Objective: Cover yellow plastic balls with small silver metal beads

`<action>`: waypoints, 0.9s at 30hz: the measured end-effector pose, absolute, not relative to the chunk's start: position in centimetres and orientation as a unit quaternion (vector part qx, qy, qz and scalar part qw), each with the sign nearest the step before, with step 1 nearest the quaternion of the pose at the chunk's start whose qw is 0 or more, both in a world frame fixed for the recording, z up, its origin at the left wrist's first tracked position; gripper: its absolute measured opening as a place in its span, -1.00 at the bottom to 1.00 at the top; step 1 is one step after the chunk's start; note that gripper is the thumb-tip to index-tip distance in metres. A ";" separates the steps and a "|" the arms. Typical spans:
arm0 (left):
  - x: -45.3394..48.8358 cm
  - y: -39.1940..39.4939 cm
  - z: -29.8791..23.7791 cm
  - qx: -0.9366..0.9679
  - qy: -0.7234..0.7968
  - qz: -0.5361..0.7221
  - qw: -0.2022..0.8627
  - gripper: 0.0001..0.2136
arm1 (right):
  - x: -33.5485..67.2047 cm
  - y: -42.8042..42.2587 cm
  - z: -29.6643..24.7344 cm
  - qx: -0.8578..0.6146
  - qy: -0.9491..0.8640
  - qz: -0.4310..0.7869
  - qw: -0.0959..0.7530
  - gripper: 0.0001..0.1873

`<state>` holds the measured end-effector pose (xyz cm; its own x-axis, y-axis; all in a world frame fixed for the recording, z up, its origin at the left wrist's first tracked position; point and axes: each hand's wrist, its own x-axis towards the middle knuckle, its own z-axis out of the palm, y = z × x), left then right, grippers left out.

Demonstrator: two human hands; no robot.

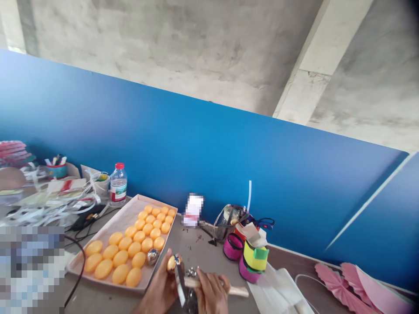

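Note:
My left hand, low in the middle of the view, has its fingers closed around a small shiny gold ball with a bluish mark on it. Just to the right, my right hand grips the pale wooden handle of a hammer. Its dark metal head lies crosswise beside the gold ball; whether they touch I cannot tell. Shiny silver balls show around the handle, partly hidden by it and my fingers. Left of my hands lies a shallow pinkish tray with many orange balls and one silver ball.
Behind the tray stand a red-capped bottle and a lit phone. Magenta and yellow tape rolls sit to the right, beside white sheets and pink pleated pieces. White strips clutter the left. A blue partition closes the back.

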<state>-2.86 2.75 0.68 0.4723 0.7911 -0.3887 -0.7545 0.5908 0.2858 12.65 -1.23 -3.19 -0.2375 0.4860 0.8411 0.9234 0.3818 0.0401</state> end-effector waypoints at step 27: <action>-2.9 2.7 0.2 0.071 0.255 0.448 0.854 -0.64 | 12.8 -1.1 -3.6 -0.503 -0.703 -0.286 0.413 -0.66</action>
<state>-2.90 2.72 0.23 0.4681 0.8018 -0.3716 -0.7298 0.5878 0.3490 12.81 -1.09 -3.58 -0.1522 0.4717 0.8685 0.9440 0.3296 -0.0136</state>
